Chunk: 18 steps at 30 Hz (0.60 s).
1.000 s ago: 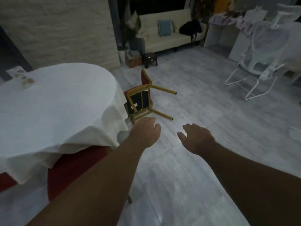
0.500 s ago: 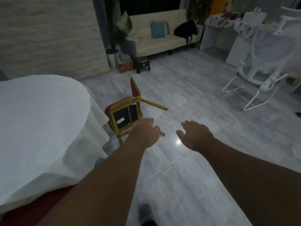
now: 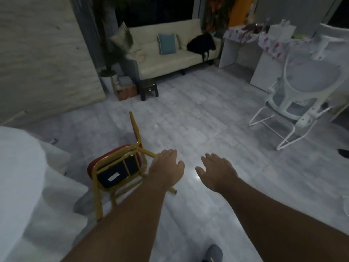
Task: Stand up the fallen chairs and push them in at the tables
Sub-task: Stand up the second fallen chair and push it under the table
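Both hands reach forward, palms down, fingers loosely spread and holding nothing. The left hand [image 3: 166, 167] hovers over the yellow leg of one fallen chair [image 3: 117, 167]; whether it touches the leg cannot be told. The right hand [image 3: 217, 171] hangs over bare floor [image 3: 188, 120], just beside the left and apart from the chair.

One chair lies tipped on its side on the floor, just beside the worktop [image 3: 20, 176] at the left edge. Its frame is thin yellow metal tubing; its seat and back are padded in red. The seat's black underside faces the camera and carries a small white label. Its backrest points away toward the far wall, and its legs stretch toward the viewer and to the right.

The worktop is draped in a white cloth that hangs in soft folds to the floor, close against the chair's seat. The floor is pale grey tile, glossy, with one bright spot of reflected light between the hands.

Farther off, one cream sofa [image 3: 170, 53] stands against a dark window, with one blue cushion [image 3: 167, 44] and one black bag [image 3: 201, 43] on it. One small dark stool [image 3: 148, 88] sits in front of the sofa's left end, next to a potted plant [image 3: 108, 72]. To the right stands one white mesh chair [image 3: 302, 91] on a white sled base, upright, with white desks behind it. At the bottom edge, the toe of one grey shoe [image 3: 214, 252] shows between the forearms.
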Each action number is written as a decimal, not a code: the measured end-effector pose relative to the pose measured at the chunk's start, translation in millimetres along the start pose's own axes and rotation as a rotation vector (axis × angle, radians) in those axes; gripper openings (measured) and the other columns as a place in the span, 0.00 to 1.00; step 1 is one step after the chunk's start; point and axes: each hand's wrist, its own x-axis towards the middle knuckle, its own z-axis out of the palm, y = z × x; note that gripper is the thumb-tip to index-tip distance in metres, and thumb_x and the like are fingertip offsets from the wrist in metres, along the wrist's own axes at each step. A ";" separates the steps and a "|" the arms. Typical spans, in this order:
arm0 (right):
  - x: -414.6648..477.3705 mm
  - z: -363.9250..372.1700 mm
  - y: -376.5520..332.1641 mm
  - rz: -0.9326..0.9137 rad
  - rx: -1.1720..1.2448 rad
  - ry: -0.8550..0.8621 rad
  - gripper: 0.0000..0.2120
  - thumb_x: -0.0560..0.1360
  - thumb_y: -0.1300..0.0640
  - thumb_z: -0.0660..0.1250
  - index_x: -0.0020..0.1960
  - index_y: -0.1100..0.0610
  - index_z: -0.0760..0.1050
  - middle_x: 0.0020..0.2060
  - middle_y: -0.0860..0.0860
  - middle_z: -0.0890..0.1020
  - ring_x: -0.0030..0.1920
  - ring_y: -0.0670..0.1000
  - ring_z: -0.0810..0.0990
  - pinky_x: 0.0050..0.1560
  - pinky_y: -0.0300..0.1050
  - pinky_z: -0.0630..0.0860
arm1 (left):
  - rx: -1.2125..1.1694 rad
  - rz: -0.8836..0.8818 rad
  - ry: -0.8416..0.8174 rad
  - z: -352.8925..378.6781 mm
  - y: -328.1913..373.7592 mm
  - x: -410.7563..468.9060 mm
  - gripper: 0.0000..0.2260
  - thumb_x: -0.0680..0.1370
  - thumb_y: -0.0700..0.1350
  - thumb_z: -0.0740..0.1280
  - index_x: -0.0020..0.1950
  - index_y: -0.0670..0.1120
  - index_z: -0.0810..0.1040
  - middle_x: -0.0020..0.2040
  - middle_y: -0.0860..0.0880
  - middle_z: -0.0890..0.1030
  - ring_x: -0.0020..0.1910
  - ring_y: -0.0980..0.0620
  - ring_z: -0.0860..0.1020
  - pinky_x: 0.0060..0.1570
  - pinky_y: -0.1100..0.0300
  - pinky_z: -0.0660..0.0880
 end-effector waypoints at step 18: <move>400.7 -86.8 84.9 -0.278 -0.139 -0.143 0.31 0.83 0.40 0.49 0.81 0.53 0.54 0.82 0.52 0.55 0.81 0.52 0.51 0.80 0.56 0.49 | -0.134 -0.293 0.012 -21.7 -2.4 366.2 0.28 0.86 0.56 0.51 0.81 0.42 0.58 0.82 0.42 0.60 0.81 0.43 0.57 0.80 0.49 0.53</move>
